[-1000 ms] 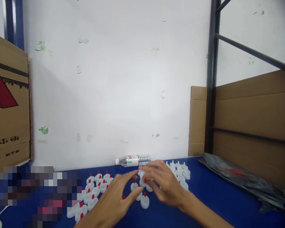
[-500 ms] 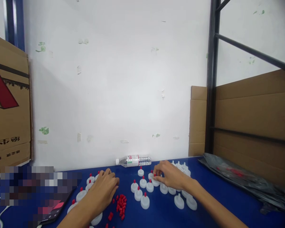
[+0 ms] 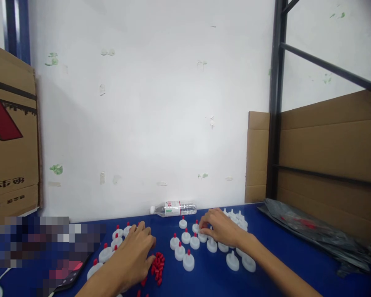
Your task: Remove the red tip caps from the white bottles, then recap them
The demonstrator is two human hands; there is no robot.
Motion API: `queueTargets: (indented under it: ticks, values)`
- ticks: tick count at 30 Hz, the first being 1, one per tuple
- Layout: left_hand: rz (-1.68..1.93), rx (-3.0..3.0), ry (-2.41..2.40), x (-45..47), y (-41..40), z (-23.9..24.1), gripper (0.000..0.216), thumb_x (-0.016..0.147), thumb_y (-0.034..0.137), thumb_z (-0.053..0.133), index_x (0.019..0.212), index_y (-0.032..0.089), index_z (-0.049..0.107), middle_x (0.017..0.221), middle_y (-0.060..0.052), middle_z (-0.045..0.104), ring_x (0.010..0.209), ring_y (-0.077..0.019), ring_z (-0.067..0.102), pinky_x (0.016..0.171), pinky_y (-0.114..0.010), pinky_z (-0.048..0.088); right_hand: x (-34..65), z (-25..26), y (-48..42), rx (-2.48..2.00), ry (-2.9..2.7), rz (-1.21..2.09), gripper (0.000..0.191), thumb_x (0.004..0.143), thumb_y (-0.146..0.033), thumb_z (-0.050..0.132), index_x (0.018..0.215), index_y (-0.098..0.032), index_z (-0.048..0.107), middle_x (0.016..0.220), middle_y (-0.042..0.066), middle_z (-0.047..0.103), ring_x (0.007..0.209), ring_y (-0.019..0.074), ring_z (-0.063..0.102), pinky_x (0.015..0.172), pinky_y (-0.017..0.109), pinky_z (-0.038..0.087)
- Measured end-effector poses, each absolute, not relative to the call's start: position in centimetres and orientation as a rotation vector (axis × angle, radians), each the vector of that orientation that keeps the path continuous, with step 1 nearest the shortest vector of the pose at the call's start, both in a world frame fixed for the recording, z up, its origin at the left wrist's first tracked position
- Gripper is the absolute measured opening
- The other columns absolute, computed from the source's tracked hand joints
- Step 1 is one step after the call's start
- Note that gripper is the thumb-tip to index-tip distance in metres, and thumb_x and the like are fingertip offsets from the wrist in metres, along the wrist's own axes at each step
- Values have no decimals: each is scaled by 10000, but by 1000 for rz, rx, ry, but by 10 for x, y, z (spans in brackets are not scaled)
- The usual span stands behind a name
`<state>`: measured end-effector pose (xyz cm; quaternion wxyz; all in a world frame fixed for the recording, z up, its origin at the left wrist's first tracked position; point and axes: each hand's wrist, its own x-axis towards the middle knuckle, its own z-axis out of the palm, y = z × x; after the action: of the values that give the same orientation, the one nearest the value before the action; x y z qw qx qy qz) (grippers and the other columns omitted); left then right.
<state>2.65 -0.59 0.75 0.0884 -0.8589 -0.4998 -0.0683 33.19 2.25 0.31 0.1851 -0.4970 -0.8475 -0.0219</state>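
My right hand (image 3: 221,227) is closed around the top of a white nozzle cap (image 3: 203,237), and its fingers hide the tip. Close to its wrist stand several white nozzle caps with bare tips (image 3: 233,261). To its left are several more white caps with red tips (image 3: 188,260). My left hand (image 3: 137,251) has its fingers apart, with the thumb beside a heap of small red tip covers (image 3: 158,268). Behind and left of that hand stand further red-tipped caps (image 3: 105,253), some partly hidden by the hand and forearm.
A clear water bottle (image 3: 173,209) lies against the white wall at the back of the blue table (image 3: 210,280). Grey plastic bags (image 3: 312,235) lie at the right. A phone (image 3: 72,274) lies at the left, near a large cardboard box (image 3: 14,165).
My left hand has shifted slightly right and its thumb has spread out toward the red heap. My right hand has barely moved, and the red tip by its fingers is now covered.
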Motion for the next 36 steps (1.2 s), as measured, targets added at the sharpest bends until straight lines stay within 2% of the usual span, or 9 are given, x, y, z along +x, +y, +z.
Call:
queueTargets:
  ticks: [5, 8, 11, 14, 18, 24, 28, 31, 36]
  values:
    - [-116, -2535, -1515, 26, -7, 7, 157, 836, 178, 634, 945, 154, 745, 1151, -167, 685, 1253, -404, 533, 1076, -577, 395, 345, 10, 27, -1540, -2308, -130, 362, 1015, -438, 471, 1021, -210, 752, 915, 87, 772, 932, 289, 678, 952, 435, 384]
    - [-97, -2545, -1515, 24, -5, 5, 147, 818, 166, 656, 933, 145, 745, 1153, -175, 687, 1283, -410, 511, 1098, -575, 370, 356, 12, 31, -1608, -2352, -79, 311, 942, -467, 586, 934, -227, 784, 837, 71, 783, 850, 292, 710, 903, 413, 412]
    - [-61, -2562, -1494, 24, -2, 4, 117, 831, 134, 640, 882, 151, 744, 1087, -161, 706, 1222, -391, 554, 1063, -563, 395, 363, 11, 33, -1621, -2419, -2, 275, 851, -506, 692, 930, -263, 795, 880, 48, 792, 871, 289, 720, 880, 384, 432]
    - [-18, -2556, -1472, 25, -1, 4, 149, 848, 99, 600, 863, 155, 737, 1052, -157, 714, 1126, -376, 596, 980, -544, 440, 365, 8, 35, -1620, -2458, 47, 297, 805, -512, 740, 988, -284, 790, 944, 39, 790, 946, 300, 705, 949, 418, 409]
    - [-33, -2542, -1474, 29, -5, 9, 199, 870, 80, 531, 890, 152, 716, 1032, -157, 709, 1050, -348, 611, 914, -495, 461, 360, 2, 35, -1613, -2489, 84, 229, 827, -451, 732, 981, -292, 789, 968, 37, 781, 1015, 296, 675, 1025, 460, 368]
    - [-267, -2468, -1366, 33, -3, 5, 309, 876, 23, 403, 896, 172, 672, 887, -114, 695, 868, -296, 619, 817, -441, 470, 355, -2, 32, -1570, -2478, 30, 170, 798, -361, 781, 928, -253, 764, 912, 41, 760, 1028, 300, 655, 1087, 547, 318]
    - [-467, -2486, -1247, 34, 2, -2, 350, 912, 25, 358, 940, 193, 664, 906, -88, 694, 884, -284, 621, 840, -436, 459, 354, 4, 30, -1491, -2388, -88, 229, 943, -296, 624, 1148, -204, 663, 1041, 72, 726, 1039, 266, 645, 1122, 544, 292]
    - [-624, -2491, -1152, 35, 5, -5, 372, 939, 32, 366, 1069, 213, 664, 1025, -74, 700, 935, -266, 629, 887, -430, 438, 343, 12, 22, -1418, -2295, -180, 264, 1015, -287, 496, 1246, -191, 581, 1147, 98, 676, 1101, 259, 600, 1106, 499, 331]
    - [-853, -2472, -1031, 37, 7, -4, 268, 1020, 127, 400, 989, 208, 653, 952, -45, 708, 848, -240, 631, 802, -389, 426, 311, 15, -2, -1090, -2247, -262, 296, 990, -325, 569, 1270, -229, 578, 1175, 87, 632, 1129, 274, 549, 1012, 452, 432]
